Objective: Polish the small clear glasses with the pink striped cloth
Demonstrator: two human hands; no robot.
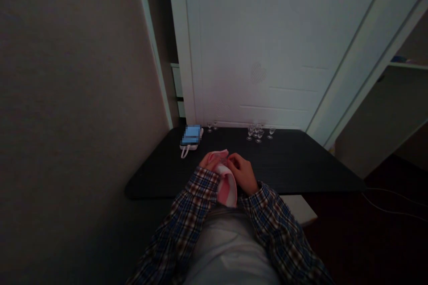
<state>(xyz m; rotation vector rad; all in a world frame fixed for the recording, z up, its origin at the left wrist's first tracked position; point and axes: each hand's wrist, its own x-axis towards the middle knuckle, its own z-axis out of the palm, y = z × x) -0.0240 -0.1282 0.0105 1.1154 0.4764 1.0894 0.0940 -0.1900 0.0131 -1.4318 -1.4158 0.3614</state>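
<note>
Pink-and-white limp cloth hangs from the left hand, which grasps it over the near edge of the black round-cornered table; the right hand curls beside the cloth's upper fold, though I cannot tell whether it pinches anything. For tidy handling, I would favour light finger pressure and steady wrists, well apart from the small clear stemmed glasses

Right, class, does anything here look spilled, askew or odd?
The blue screen at the far left of the black table is odd: it shows as square blocks. Otherwise nothing stands out: the small glasses stand upright, and the left hand holds a striped cloth.
</note>
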